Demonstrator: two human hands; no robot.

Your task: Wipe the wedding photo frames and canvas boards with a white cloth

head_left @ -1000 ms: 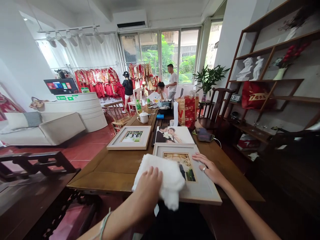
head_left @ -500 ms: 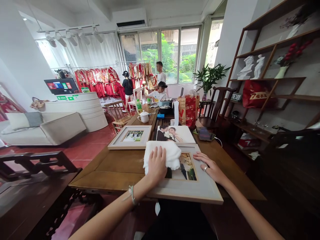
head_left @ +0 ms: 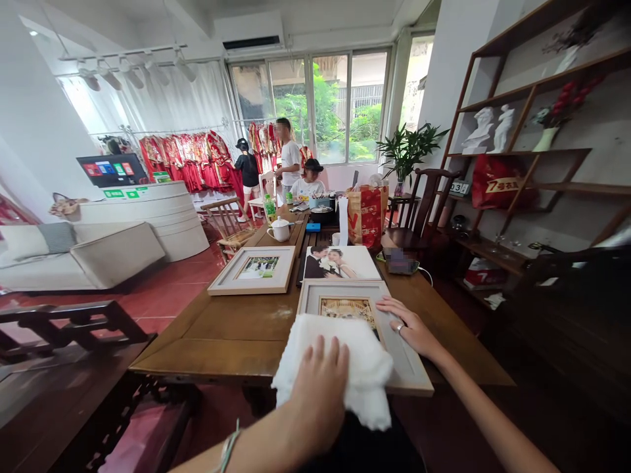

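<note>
Under my left hand (head_left: 320,387) is a bunched white towel (head_left: 367,355), held against the lower part of a picture frame (head_left: 411,381). The towel hides much of the framed photo (head_left: 348,307) and hangs over the frame's near edge. My right hand (head_left: 411,332), wearing a ring, rests with its fingers stretched out on the frame's right border. Another framed photo (head_left: 260,268) lies to the left on the table. Just behind the near frame is a large unframed-looking print of a couple (head_left: 362,263).
Farther along the wooden table (head_left: 221,325) stand a white lidded teapot (head_left: 280,229), a blue box (head_left: 313,227) and a red paper bag (head_left: 365,217). A phone on a cable (head_left: 401,263) lies at the right. Several people are near the red garments (head_left: 187,157) at the back.
My left hand has drawn the towel toward me, from the frame's upper left to its near edge, baring the top of the photo. My right hand stays on the border.
</note>
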